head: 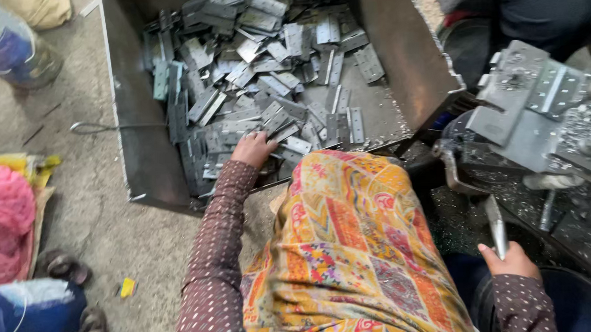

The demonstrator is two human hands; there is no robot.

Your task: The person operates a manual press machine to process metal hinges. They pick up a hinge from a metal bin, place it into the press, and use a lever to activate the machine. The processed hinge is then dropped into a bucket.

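1. We see our left hand [253, 149] just left of centre, fingers curled down into the heap of grey metal hinge plates [264, 73]; whether it grips one we cannot tell.
2. The plates fill the steel bin [139, 140] at 12 o'clock.
3. Our right hand [513, 261], at 4 o'clock, is clenched round a metal lever handle [495, 224].
4. The lever rises toward the grey machine [542, 112] at 3 o'clock.

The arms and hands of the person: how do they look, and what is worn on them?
Both arms wear long brown sleeves with small pale dots, reaching the wrists. The left hand and right hand are bare: no gloves, and no rings or bracelets that I can see.
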